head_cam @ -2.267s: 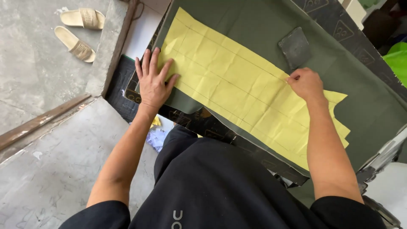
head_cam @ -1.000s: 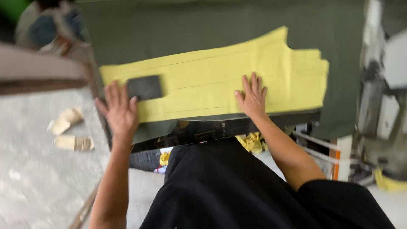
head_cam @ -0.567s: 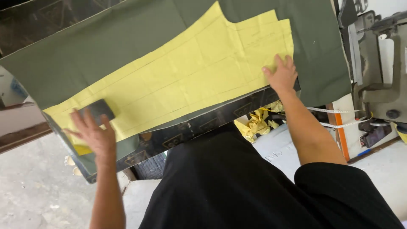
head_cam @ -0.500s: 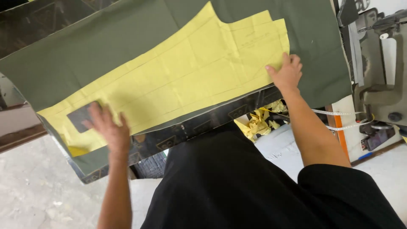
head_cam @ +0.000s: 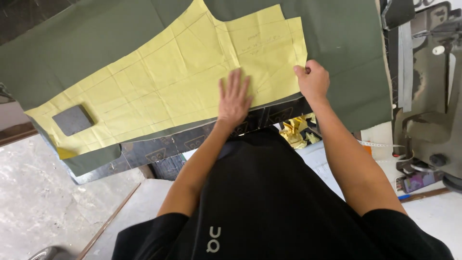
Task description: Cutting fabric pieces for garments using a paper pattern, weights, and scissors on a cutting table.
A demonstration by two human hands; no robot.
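Note:
A long yellow paper pattern, creased into squares, lies on dark green fabric spread over a dark table. My left hand rests flat on the pattern near its lower edge, fingers spread. My right hand pinches the pattern's lower right corner, fingers curled on the paper. A small dark grey square weight sits on the pattern's far left end, apart from both hands.
A grey sewing machine stands at the right beyond the fabric edge. Yellow paper scraps lie below the table edge, and a white surface with small items is at lower right. Concrete floor shows at lower left.
My left hand has left the grey weight at the pattern's left end and moved right onto the middle of the pattern. My right hand stays at the pattern's right corner.

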